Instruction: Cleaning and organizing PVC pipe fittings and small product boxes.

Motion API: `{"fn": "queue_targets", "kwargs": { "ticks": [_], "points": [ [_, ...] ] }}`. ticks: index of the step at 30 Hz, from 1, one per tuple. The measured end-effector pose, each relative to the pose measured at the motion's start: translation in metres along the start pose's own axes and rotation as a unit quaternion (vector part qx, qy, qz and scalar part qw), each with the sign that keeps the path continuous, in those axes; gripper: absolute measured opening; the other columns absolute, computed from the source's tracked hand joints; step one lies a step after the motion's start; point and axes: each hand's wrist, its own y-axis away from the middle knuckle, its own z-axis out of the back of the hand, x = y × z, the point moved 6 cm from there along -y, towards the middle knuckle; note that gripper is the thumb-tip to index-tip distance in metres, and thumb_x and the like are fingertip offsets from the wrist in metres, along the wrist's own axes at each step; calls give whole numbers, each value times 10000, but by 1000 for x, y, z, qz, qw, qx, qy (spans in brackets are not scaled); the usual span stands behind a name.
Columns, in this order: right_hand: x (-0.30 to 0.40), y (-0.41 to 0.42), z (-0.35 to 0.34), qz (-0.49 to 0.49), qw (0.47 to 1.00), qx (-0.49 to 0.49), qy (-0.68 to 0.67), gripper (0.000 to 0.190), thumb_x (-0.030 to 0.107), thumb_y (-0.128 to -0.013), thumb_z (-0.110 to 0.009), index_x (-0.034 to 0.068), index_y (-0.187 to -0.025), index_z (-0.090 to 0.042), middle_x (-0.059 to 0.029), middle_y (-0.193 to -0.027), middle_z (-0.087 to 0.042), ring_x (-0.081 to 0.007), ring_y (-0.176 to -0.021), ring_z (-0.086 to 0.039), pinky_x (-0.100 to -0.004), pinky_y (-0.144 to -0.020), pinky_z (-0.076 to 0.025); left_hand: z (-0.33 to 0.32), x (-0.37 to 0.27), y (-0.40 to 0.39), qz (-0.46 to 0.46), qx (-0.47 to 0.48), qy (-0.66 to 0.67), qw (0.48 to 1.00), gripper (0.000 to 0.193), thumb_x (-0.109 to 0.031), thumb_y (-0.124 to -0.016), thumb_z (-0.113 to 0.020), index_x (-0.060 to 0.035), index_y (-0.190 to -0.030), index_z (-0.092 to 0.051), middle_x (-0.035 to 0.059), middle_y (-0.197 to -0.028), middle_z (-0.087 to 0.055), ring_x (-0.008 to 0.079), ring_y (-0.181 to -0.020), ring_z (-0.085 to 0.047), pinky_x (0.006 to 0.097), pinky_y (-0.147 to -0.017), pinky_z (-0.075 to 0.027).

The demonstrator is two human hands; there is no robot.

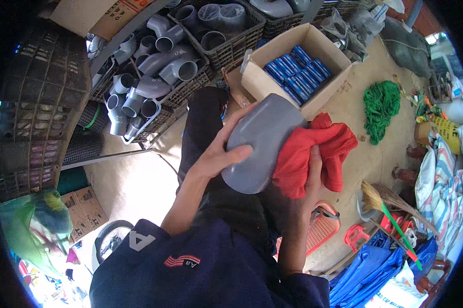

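A large grey plastic pipe elbow is held up over my lap. My left hand grips its left side, with the thumb lying across the curved surface. On the other side, my right hand holds a crumpled red cloth against the elbow's right edge. Folds of the cloth hide part of the right fingers and the elbow's right end. Just beyond the elbow stands an open cardboard box, holding several small blue packs.
Plastic crates full of grey pipe fittings stand on a rack ahead and left. Green netting lies on the floor at right. A red plastic basket, a broom and a blue tarpaulin lie nearer at right.
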Motion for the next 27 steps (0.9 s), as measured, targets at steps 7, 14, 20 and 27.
{"fn": "queue_targets", "kwargs": {
  "ticks": [7, 14, 20, 27],
  "points": [
    [10, 25, -14, 154, 938, 191, 246, 437, 120, -788, -681, 11, -1169, -498, -85, -1120, -554, -180, -1015, -537, -315, -918, -397, -3, -16, -5, -53, -107, -150, 981, 768, -273, -765, -674, -60, -1387, -276, 112, -1364, -350, 210, -1260, -329, 324, -1039, -230],
    [-28, 5, 24, -98, 993, 57, 25, 450, 220, -831, -618, -12, -1194, -487, -97, -1108, -570, -198, -989, -570, -331, -884, -447, 2, -15, 2, 16, -60, -18, 998, 736, -431, -842, -552, -45, -1391, -251, 132, -1345, -371, 229, -1214, -390, 356, -1022, -292],
    [-24, 22, 24, -49, 981, 143, 123, 428, 208, -829, -623, 21, -1194, -499, -78, -1142, -551, -177, -1022, -544, -339, -886, -443, 3, 14, 16, 189, -96, 85, 974, 688, -467, -840, -549, 10, -1303, -372, 133, -1247, -474, 204, -1163, -445, 349, -975, -366],
    [6, -4, 6, -53, 995, 56, 71, 431, 246, -862, -590, 17, -1214, -490, -82, -1157, -546, -176, -1022, -548, -311, -902, -431, 3, -20, 12, 1, -20, -125, 992, 854, -366, -745, -701, 17, -1380, -277, 138, -1221, -500, 176, -1089, -493, 283, -952, -353]
  ]
}}
